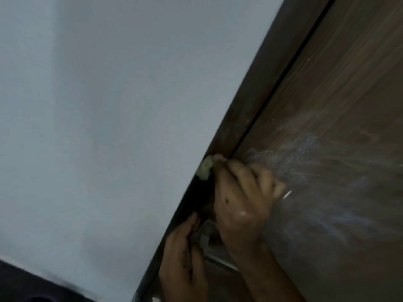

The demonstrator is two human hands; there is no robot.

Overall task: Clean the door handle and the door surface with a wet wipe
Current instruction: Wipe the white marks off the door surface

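A brown wood-grain door (340,149) fills the right side, with a pale smeared patch on its surface. My right hand (242,199) is closed around a crumpled pale green wet wipe (206,167) and presses it against the door's left edge, by the dark gap to the frame. Below it, my left hand (183,253) curls around the metal door handle (206,238), which shows only as a grey bar between the two hands. Most of the handle is hidden by my hands.
A brown door frame (268,88) runs diagonally beside the door. A plain pale grey-blue wall (109,127) covers the left of the view. A dark strip (26,284) lies at the bottom left corner.
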